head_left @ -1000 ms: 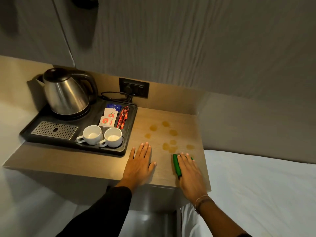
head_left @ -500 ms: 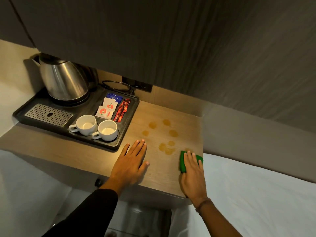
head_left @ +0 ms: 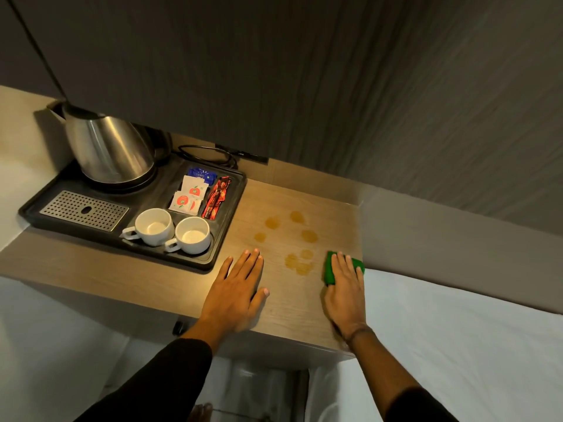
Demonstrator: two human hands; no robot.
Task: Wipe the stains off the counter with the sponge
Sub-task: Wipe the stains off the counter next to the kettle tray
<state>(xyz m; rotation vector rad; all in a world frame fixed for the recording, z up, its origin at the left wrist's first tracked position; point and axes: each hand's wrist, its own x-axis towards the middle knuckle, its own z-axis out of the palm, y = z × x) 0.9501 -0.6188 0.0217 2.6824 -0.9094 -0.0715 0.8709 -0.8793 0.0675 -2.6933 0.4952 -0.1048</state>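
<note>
Several yellowish stains (head_left: 294, 239) spot the wooden counter (head_left: 304, 306) between my two hands. My right hand (head_left: 345, 295) lies flat on a green sponge (head_left: 329, 271) and presses it onto the counter near the right edge, just right of the nearest stains. The fingers hide most of the sponge. My left hand (head_left: 236, 292) rests flat on the counter with fingers together, palm down, left of the stains and holding nothing.
A black tray (head_left: 227, 239) at the left holds a steel kettle (head_left: 106, 147), two white cups (head_left: 170, 229), sachets (head_left: 190, 194) and a metal grate. A dark cabinet (head_left: 274, 71) overhangs the counter's back. A white bed (head_left: 457, 345) lies to the right.
My right hand slid the sponge forward and to the right, toward the stains. The head view tilted down and closer; the cabinet now hides the wall socket. My left hand stayed flat.
</note>
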